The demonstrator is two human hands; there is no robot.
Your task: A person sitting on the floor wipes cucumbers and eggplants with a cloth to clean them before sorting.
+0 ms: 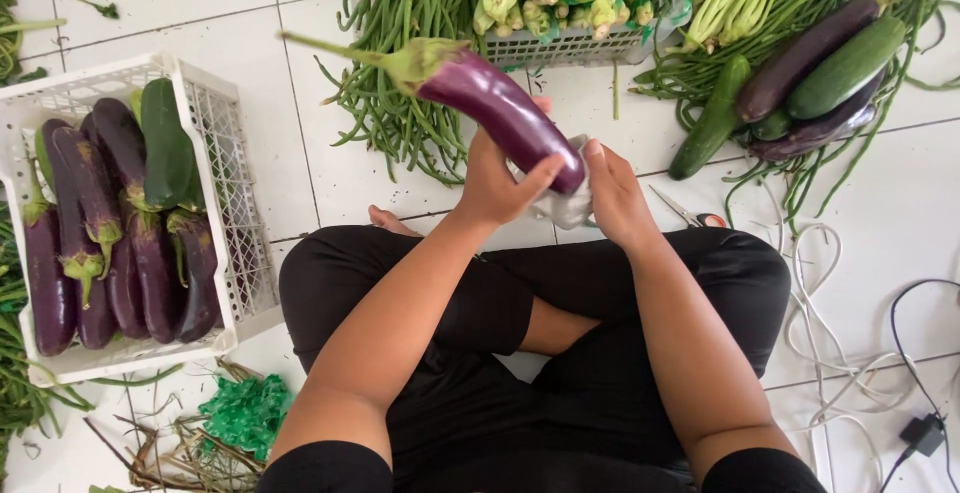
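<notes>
Both forearms reached forward over the crossed legs, the left hand [497,185] curled in a grip, the right hand [617,198] cupped beside it.

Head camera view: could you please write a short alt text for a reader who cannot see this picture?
A seated person's left hand holds up a long purple eggplant, while the right hand presses a pale cloth to its lower end. On the tiled floor, a white crate of eggplants and cucumbers stands to the left, with long beans ahead.
</notes>
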